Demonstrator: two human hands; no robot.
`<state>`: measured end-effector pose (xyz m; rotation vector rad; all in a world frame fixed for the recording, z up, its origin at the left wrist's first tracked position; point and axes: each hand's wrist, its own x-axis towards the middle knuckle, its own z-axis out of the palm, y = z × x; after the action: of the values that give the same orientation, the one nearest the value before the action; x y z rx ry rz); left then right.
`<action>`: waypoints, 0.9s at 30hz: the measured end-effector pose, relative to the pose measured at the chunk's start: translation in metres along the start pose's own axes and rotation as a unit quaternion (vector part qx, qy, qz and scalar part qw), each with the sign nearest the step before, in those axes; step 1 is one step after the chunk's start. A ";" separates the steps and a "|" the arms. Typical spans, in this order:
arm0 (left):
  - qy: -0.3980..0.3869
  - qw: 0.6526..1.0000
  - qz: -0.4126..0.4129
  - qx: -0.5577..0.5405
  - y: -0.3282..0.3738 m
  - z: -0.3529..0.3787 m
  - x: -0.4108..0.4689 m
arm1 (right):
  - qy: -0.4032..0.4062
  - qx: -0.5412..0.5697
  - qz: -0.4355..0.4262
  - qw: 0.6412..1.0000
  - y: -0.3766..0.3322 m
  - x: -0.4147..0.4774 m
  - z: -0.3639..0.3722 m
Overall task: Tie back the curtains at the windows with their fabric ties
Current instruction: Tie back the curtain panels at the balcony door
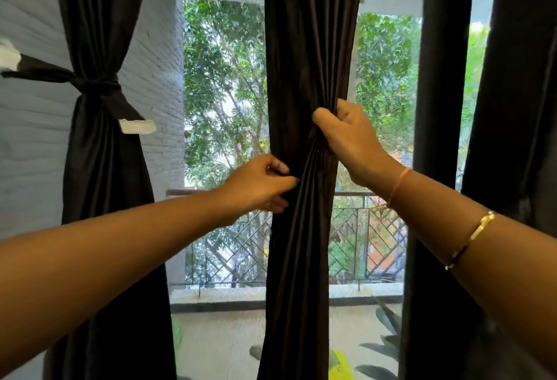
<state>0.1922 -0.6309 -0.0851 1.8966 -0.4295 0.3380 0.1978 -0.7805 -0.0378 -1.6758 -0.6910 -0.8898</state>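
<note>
Beyond the window, green trees [223, 78] and a balcony railing [361, 229] show in daylight. Three dark curtains hang across the glass.

On the far left, the tied curtain [99, 17] is already cinched at its waist by a dark fabric tie [99, 87] with white ends. At the right edge, another curtain [518, 78] hangs loose beside a dark upright frame [443, 78].

The middle curtain [310, 47] hangs straight ahead and is being gathered. The right grip [346, 141] is clenched tight round a bunch of folds on the curtain's right side. The left grip [259, 183] sits lower at the left edge, its fingers curled and pinching the fabric there.

The main risk, as I judge it, is that no tie for this curtain can be seen, either in a grip or on the cloth. Both grips are taken up with the gather. Freeing one to fetch a tie would likely let half the pleats slide out, and the cloth looks smooth and sheeny, so it may slip easily.

The two holds are also at different heights. A tie wrapped there could sit crooked or miss the left-hand folds, leaving a loose flap.

A hard downward pull while bunching could strain the curtain's hanging at the top, which is out of view.
</note>
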 end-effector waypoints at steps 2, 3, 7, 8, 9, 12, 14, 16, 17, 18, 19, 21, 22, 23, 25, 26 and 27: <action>-0.038 0.996 -0.073 0.044 -0.011 0.000 -0.002 | -0.002 0.015 0.003 1.000 -0.001 -0.001 0.000; -0.059 0.991 -0.104 0.062 -0.015 0.001 -0.003 | -0.001 0.021 0.005 1.000 -0.001 -0.001 -0.001; -0.052 0.990 -0.130 0.016 -0.027 0.003 -0.001 | -0.009 0.049 0.006 0.999 -0.003 -0.002 0.000; -0.033 0.992 -0.118 0.006 -0.028 0.003 0.001 | -0.010 0.054 0.008 0.998 -0.004 -0.002 0.000; -0.014 0.994 -0.104 0.004 -0.028 0.003 0.003 | -0.010 0.057 0.010 0.998 -0.005 -0.002 0.001; 0.047 0.997 -0.062 0.016 -0.026 0.000 0.008 | -0.013 0.055 0.005 0.998 -0.006 -0.003 0.001; 0.085 0.993 -0.033 0.081 -0.023 -0.002 0.008 | -0.014 0.053 0.002 0.998 -0.006 -0.003 0.000; 0.091 0.979 -0.005 0.182 -0.022 -0.006 0.008 | -0.017 0.048 -0.001 0.999 -0.006 -0.004 -0.002; 0.077 0.975 -0.002 0.207 -0.020 -0.007 0.006 | -0.018 0.047 -0.001 0.999 -0.005 -0.003 -0.002; 0.058 0.976 -0.006 0.212 -0.020 -0.008 0.006 | -0.018 0.045 -0.001 0.999 -0.005 -0.003 -0.003; 0.042 0.979 -0.012 0.201 -0.018 -0.009 0.005 | -0.018 0.044 -0.001 0.999 -0.005 -0.003 -0.003; 0.016 0.993 -0.025 0.118 -0.013 -0.010 0.003 | -0.015 0.043 -0.001 0.999 -0.004 -0.003 -0.004; 0.000 0.998 -0.036 0.051 -0.011 -0.009 0.003 | -0.012 0.042 -0.001 0.999 -0.004 -0.002 -0.004; -0.015 0.998 -0.056 -0.022 -0.009 -0.008 0.002 | -0.010 0.041 -0.001 0.999 -0.004 -0.002 -0.003; -0.028 0.983 -0.097 -0.150 -0.008 -0.006 0.003 | -0.012 0.038 -0.004 0.999 -0.004 -0.001 -0.002; -0.016 0.975 -0.107 -0.196 -0.008 -0.004 0.005 | -0.014 0.036 -0.004 0.999 -0.004 -0.001 -0.001; 0.012 0.966 -0.113 -0.233 -0.007 -0.003 0.005 | -0.014 0.034 -0.003 0.999 -0.003 -0.001 -0.001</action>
<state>0.1999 -0.6264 -0.0880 1.4586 -0.2437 0.0939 0.1944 -0.7801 -0.0368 -1.6298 -0.7387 -0.8400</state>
